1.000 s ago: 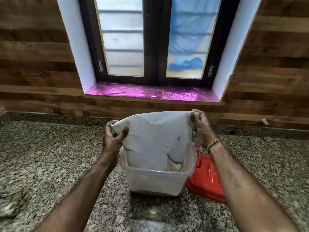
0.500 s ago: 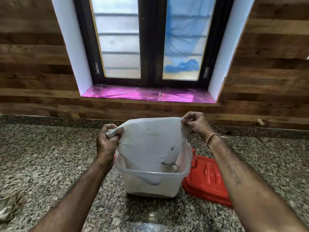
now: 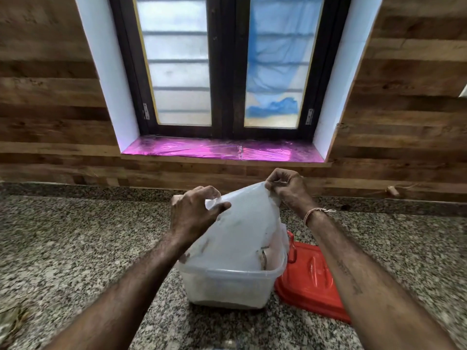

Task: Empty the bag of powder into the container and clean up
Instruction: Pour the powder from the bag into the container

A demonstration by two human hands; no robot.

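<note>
A whitish translucent plastic bag (image 3: 240,231) hangs upside down with its lower end inside a clear plastic container (image 3: 227,286) on the granite counter. My left hand (image 3: 194,215) grips the bag's upper left corner. Its upper right corner is pinched between the fingers of my right hand (image 3: 285,188). The bag looks limp and slanted, higher on the right. Pale powder shows through the container's wall near its bottom.
A red lid (image 3: 313,281) lies flat on the counter just right of the container. A crumpled scrap (image 3: 12,322) sits at the left front edge. The wooden wall and a window sill covered in pink film (image 3: 222,151) rise behind the counter (image 3: 75,248).
Both hands have come closer together, narrowing the bag's top. My left hand moved right and my right hand rose a little, so the bag now slants.
</note>
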